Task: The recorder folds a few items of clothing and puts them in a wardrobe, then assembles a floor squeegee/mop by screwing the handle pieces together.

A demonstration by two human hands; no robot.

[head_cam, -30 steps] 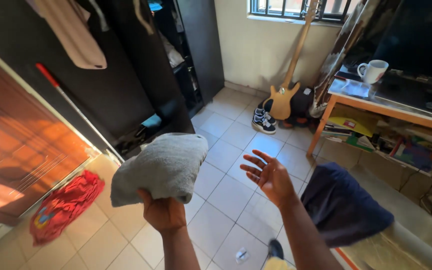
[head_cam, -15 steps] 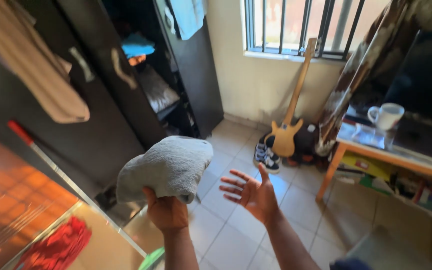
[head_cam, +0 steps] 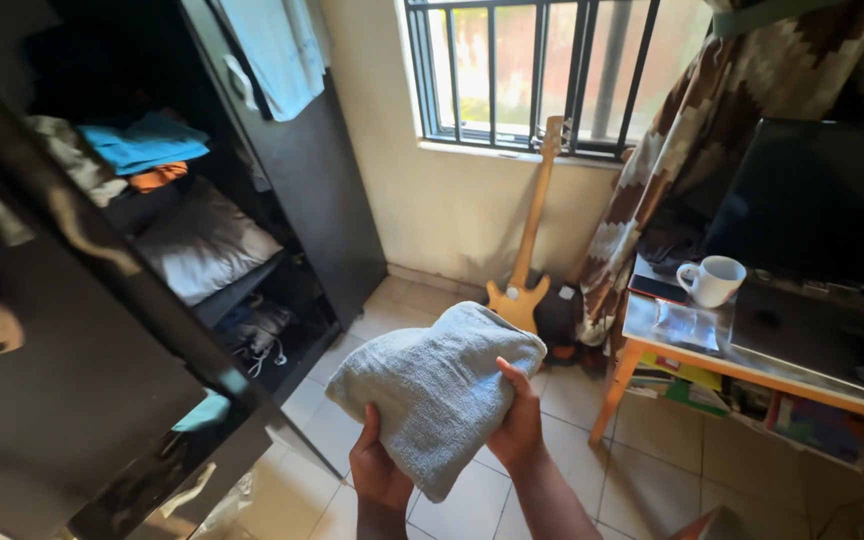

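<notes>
Folded grey towel (head_cam: pixel 434 390) sits clasped between left hand (head_cam: pixel 380 470) and right hand (head_cam: pixel 518 428) fingers.

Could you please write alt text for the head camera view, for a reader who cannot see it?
Both hands, left hand and right hand, hold a folded grey towel before an open dark wardrobe. A guitar leans under a barred window.

The towel (head_cam: pixel 434 390) is pale grey. The wardrobe (head_cam: pixel 92 330) is black, with a blue cloth (head_cam: pixel 142 142) over an orange one (head_cam: pixel 157 177). The guitar (head_cam: pixel 524 255) is yellow wood. The curtain (head_cam: pixel 692 130) has a brown and cream zigzag pattern. The mug (head_cam: pixel 714 280) is white. The floor (head_cam: pixel 652 480) is cream tile.
</notes>
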